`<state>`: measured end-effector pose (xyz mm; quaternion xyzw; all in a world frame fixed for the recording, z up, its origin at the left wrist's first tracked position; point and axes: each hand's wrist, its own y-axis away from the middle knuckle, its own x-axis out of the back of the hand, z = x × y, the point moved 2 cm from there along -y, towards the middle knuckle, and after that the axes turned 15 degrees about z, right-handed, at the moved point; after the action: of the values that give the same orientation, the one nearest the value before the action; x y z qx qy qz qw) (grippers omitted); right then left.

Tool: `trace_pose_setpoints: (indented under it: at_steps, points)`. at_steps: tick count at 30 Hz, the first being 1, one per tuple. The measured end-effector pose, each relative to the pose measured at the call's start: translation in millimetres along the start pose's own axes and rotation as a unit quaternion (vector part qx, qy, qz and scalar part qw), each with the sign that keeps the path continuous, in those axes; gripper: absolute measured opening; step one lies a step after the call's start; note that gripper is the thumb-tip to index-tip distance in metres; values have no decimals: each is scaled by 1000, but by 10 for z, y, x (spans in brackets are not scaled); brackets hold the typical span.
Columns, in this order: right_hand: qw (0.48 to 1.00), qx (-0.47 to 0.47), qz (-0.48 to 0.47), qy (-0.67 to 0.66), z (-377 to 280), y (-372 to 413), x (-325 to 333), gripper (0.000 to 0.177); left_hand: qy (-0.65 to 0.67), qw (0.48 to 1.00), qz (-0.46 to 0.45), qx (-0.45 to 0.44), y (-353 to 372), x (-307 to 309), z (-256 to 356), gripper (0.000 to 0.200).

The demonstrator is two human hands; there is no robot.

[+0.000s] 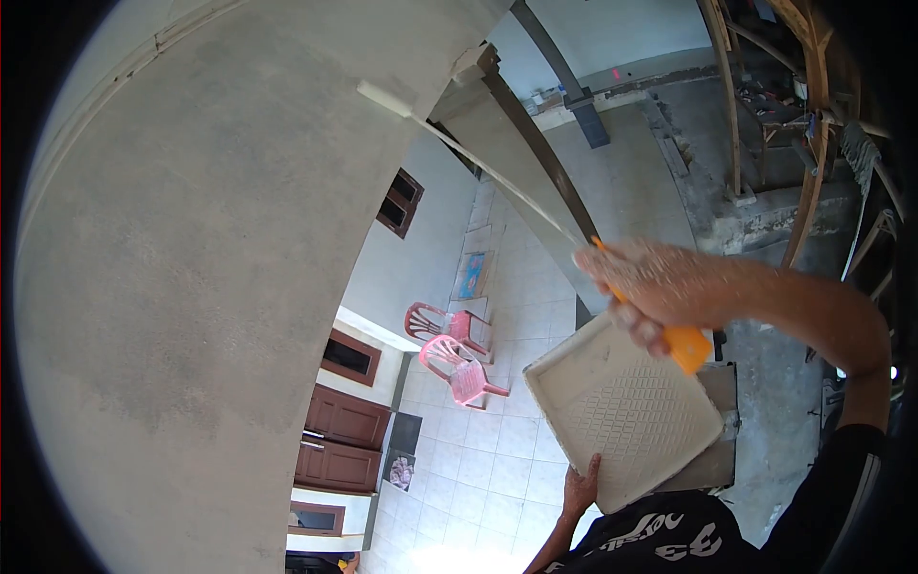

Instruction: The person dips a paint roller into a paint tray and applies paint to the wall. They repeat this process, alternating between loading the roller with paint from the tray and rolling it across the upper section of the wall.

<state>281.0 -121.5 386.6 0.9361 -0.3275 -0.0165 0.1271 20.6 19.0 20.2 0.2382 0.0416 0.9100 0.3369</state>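
My right hand point(655, 282) is wrapped round the orange handle of a paint roller point(497, 177). The long, thin rod reaches up and left to a pale roller head point(384, 99), which lies over the grey plastered surface near its edge; whether it touches cannot be told. My left hand point(581, 486) grips the lower edge of a paint tray point(626, 411), thumb over the rim. The tray is tilted, with a ribbed floor coated in cream paint. Pale specks of paint cover my right hand and forearm.
A large grey plastered surface point(191, 287) fills the left. Below are a tiled floor point(497, 430), a red chair point(469, 325), a pink chair point(467, 378) and a brown double door point(342, 435). Wooden posts point(813, 182) and a cluttered bench point(779, 110) stand at the right.
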Motion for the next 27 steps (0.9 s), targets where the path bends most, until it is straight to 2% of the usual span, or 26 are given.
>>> trace_pose_setpoints:
  at_steps: [2,5,9,12,14,16,18,20,23,27]
  points:
    - [999,32,12,15,-21,-379,140,45,4,1000,-3,-5,13,5,57,50]
    - [998,53,2,-28,-146,-626,118,43,8,1000,5,-1,18,-2,39,50]
    - [974,108,-158,-124,317,-413,36,44,-32,999,6,-7,71,26,208,50]
    - [925,-20,-263,-272,763,-116,-89,44,-9,1000,-1,14,27,7,74,50]
    - [934,-51,-246,-252,775,-56,-60,44,-5,1000,1,0,-5,3,9,49]
    - [983,6,-146,-114,496,-56,62,46,5,1000,2,-1,12,-4,8,49]
    - [969,133,-125,-165,394,-356,125,47,22,1000,3,8,18,-5,48,48]
    - [997,69,19,-34,32,-477,224,47,12,1000,-1,4,22,-11,23,48]
    - [990,49,41,-126,70,-641,297,49,5,1000,-1,1,1,-7,8,47]
    - [996,36,58,-51,152,-435,276,48,0,1000,13,-9,56,21,174,47]
